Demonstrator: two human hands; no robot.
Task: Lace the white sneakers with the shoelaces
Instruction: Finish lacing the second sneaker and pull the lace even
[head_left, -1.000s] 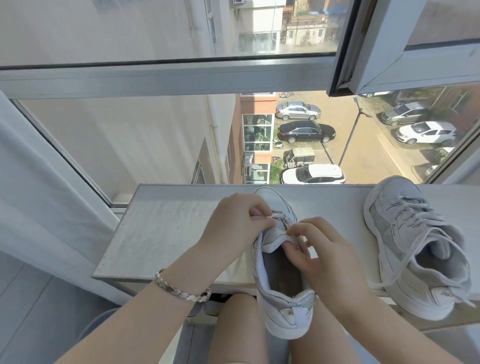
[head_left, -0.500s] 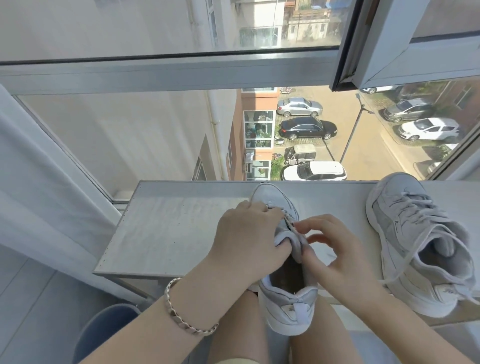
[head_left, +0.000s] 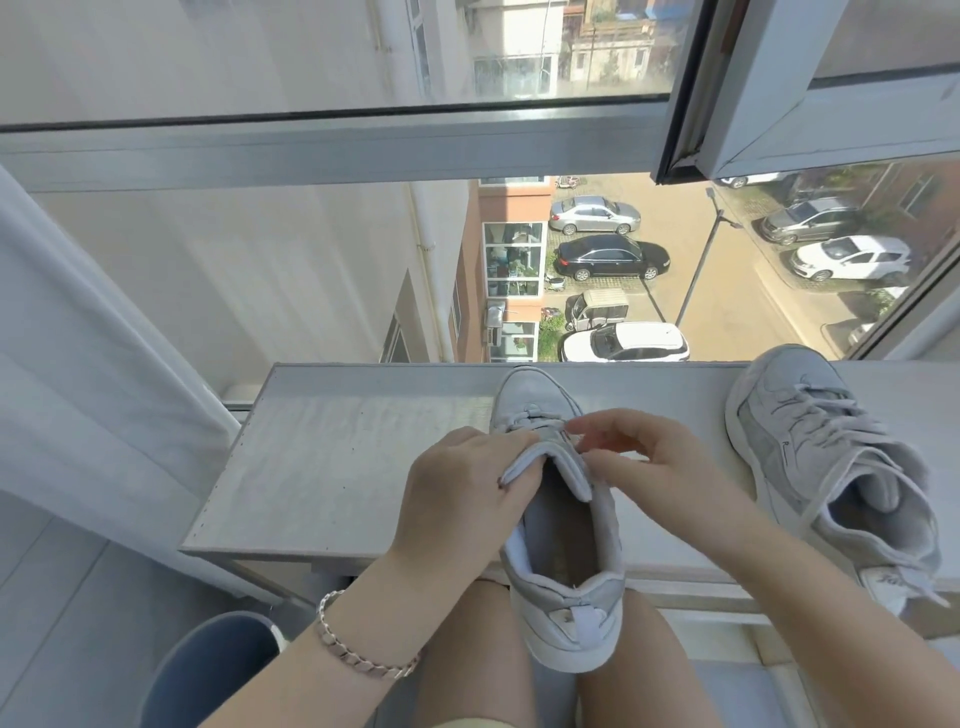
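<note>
While left hand (head_left: 462, 499) grips sneaker (head_left: 602, 592), right (head_left: 665, 467) curls.

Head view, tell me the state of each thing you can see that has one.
Middle sneaker, laced only near the toe, tongue pulled back.
Right sneaker, laced, ends untied, resting on the windowsill.
Left hand, gripping the middle sneaker's tongue.
Right hand, fingers curled at the eyelets; whether pinching a lace, unclear.
Window sash, swung open.

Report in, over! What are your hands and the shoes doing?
Left hand grips shoe's tongue. Right hand at its laces, pinch unclear. Other shoe laced, aside. Nothing blocking.
</note>
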